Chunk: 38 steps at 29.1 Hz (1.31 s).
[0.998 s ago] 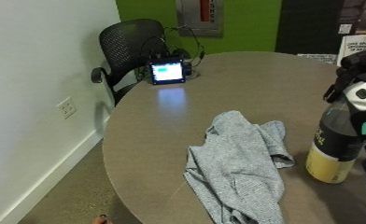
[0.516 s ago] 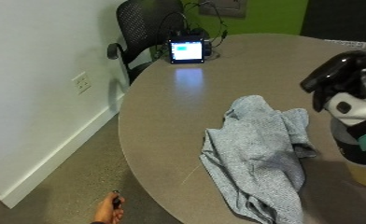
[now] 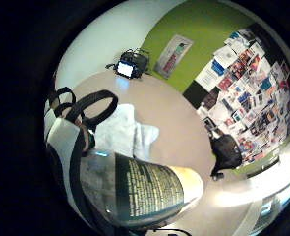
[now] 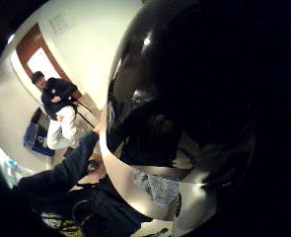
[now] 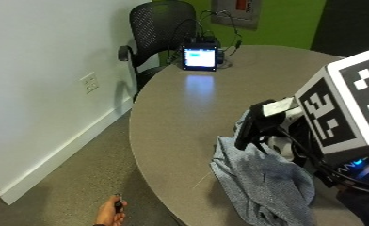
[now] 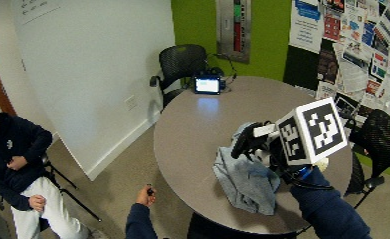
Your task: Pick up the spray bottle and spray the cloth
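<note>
Bottle (image 3: 144, 191) gripped in the gloved right hand (image 5: 278, 136), up off the table (image 5: 184, 113); aim the nozzle at the cloth (image 5: 266, 188) near the front edge, then squeeze.

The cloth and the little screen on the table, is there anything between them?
No. In the outside view, only bare table lies between the cloth and the screen.

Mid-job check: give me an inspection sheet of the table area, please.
Surface: round grey table.
Job's things: spray bottle close against the palm, its black nozzle over the cloth, which lies crumpled near the table's edge.
Clutter: small lit screen at the far side.
Hand: right hand hidden; grip cannot be confirmed.
Cables: wires behind the screen.
Surroundings: black mesh chair, white wall with outlet, green wall.
</note>
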### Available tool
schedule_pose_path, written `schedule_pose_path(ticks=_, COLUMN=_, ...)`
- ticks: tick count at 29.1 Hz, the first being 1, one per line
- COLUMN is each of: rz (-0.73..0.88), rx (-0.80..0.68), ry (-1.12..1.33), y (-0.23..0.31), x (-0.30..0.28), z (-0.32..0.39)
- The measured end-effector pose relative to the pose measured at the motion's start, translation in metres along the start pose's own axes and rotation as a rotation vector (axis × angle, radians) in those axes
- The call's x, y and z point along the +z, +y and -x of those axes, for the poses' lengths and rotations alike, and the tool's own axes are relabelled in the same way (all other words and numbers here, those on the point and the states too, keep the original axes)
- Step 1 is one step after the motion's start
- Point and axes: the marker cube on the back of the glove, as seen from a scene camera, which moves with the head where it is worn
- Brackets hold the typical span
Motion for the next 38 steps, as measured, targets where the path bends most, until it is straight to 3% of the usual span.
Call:
schedule_pose_path(ticks=16, rz=0.041, rx=-0.314, ry=0.313, y=0.022, x=0.026, z=0.026)
schedule_pose_path(ticks=38, rz=0.121, rx=-0.389, ry=0.369, y=0.034, x=0.035, z=0.035)
